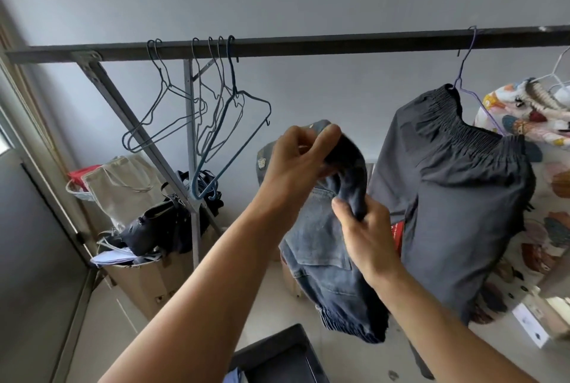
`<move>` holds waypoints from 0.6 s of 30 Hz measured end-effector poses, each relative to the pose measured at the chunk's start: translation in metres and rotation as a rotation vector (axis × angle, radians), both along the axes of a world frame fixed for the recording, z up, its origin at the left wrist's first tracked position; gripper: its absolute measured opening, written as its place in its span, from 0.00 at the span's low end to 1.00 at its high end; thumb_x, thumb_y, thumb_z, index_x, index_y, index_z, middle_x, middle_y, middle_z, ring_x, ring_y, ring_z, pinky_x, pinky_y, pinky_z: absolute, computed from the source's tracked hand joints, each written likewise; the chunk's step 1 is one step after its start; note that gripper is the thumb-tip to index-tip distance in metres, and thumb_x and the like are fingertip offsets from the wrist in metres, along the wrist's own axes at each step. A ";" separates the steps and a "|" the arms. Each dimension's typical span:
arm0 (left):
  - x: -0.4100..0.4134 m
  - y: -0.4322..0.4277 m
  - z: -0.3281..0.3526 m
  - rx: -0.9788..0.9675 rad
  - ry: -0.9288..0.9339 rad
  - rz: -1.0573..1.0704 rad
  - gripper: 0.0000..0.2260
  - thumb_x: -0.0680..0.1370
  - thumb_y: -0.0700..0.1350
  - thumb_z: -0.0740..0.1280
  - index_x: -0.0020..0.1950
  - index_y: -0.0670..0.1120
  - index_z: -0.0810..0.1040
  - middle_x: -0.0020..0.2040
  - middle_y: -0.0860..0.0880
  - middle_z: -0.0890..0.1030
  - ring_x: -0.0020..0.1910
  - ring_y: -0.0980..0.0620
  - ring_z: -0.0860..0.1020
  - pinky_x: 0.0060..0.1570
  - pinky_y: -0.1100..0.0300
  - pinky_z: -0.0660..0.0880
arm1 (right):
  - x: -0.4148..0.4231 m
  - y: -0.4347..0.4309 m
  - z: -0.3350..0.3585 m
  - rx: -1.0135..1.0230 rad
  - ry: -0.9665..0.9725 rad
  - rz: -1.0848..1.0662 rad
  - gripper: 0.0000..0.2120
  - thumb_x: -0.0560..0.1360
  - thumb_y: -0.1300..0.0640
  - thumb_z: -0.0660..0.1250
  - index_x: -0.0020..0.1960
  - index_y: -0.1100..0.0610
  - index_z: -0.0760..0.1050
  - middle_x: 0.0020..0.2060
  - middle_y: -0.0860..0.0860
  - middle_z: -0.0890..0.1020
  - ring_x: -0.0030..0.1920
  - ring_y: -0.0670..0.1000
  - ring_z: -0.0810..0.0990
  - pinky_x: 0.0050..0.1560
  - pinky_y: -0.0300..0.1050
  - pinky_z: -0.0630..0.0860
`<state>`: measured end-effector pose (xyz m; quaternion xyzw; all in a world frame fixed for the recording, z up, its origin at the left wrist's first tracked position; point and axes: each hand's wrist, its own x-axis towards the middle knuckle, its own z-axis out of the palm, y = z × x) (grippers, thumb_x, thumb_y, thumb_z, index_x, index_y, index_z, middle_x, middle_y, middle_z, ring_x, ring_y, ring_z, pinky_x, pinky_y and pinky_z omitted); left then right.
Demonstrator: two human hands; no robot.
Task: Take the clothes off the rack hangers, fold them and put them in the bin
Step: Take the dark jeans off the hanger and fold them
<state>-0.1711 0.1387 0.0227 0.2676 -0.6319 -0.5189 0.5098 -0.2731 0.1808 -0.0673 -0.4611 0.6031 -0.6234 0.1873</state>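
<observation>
Left hand pinching denim shorts waistband, right hand gripping bunched fabric below

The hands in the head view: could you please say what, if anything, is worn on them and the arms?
Nothing is worn on the left hand or right hand: no gloves, rings or watch. The left forearm and right forearm show no sleeve.
</observation>
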 end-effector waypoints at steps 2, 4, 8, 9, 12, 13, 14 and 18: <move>0.013 -0.010 -0.010 -0.121 -0.135 0.094 0.20 0.73 0.56 0.70 0.53 0.43 0.74 0.52 0.42 0.79 0.51 0.49 0.80 0.57 0.52 0.78 | -0.012 0.002 0.010 0.013 -0.163 0.048 0.14 0.78 0.60 0.67 0.37 0.67 0.74 0.28 0.52 0.74 0.29 0.49 0.72 0.32 0.40 0.68; 0.029 -0.014 -0.029 -0.156 -0.219 0.216 0.27 0.67 0.61 0.71 0.61 0.50 0.71 0.60 0.50 0.75 0.56 0.57 0.75 0.57 0.64 0.71 | -0.025 0.003 0.015 0.005 -0.352 0.097 0.08 0.77 0.60 0.68 0.45 0.66 0.80 0.37 0.55 0.84 0.40 0.54 0.82 0.45 0.47 0.78; 0.053 -0.025 -0.087 0.209 -0.157 0.186 0.47 0.63 0.64 0.72 0.76 0.47 0.60 0.74 0.47 0.67 0.66 0.56 0.72 0.62 0.63 0.67 | -0.047 0.006 0.024 -0.027 -0.564 0.186 0.06 0.77 0.61 0.66 0.49 0.60 0.82 0.43 0.57 0.86 0.44 0.56 0.86 0.50 0.54 0.82; 0.057 -0.026 -0.099 0.365 -0.074 0.029 0.48 0.62 0.65 0.73 0.76 0.44 0.63 0.73 0.44 0.69 0.64 0.53 0.75 0.62 0.60 0.70 | -0.049 0.006 0.027 -0.052 -0.598 0.207 0.06 0.77 0.62 0.65 0.49 0.60 0.81 0.41 0.55 0.86 0.42 0.54 0.86 0.45 0.51 0.83; 0.059 -0.017 -0.120 0.667 0.130 -0.388 0.41 0.60 0.66 0.77 0.65 0.42 0.79 0.67 0.40 0.77 0.63 0.45 0.78 0.60 0.52 0.77 | -0.055 0.005 0.029 -0.063 -0.643 0.242 0.06 0.78 0.62 0.65 0.50 0.60 0.81 0.40 0.54 0.87 0.39 0.52 0.86 0.39 0.46 0.83; 0.059 -0.016 -0.126 0.655 0.152 -0.456 0.39 0.58 0.64 0.80 0.62 0.42 0.81 0.64 0.40 0.79 0.62 0.45 0.79 0.58 0.53 0.78 | -0.056 0.005 0.029 -0.056 -0.662 0.257 0.07 0.78 0.61 0.64 0.51 0.60 0.81 0.41 0.55 0.87 0.41 0.53 0.86 0.39 0.47 0.83; 0.058 -0.016 -0.130 0.603 0.154 -0.492 0.38 0.57 0.62 0.81 0.60 0.42 0.82 0.63 0.40 0.80 0.60 0.44 0.80 0.58 0.53 0.78 | -0.058 0.004 0.028 -0.045 -0.686 0.267 0.08 0.78 0.61 0.64 0.52 0.61 0.80 0.43 0.56 0.86 0.42 0.54 0.86 0.39 0.48 0.83; 0.057 -0.012 -0.130 0.368 0.029 -0.548 0.35 0.64 0.50 0.81 0.64 0.33 0.76 0.64 0.34 0.77 0.63 0.37 0.76 0.66 0.47 0.72 | -0.064 0.005 0.025 -0.006 -0.735 0.286 0.09 0.79 0.60 0.63 0.53 0.62 0.80 0.43 0.58 0.86 0.41 0.56 0.86 0.36 0.49 0.82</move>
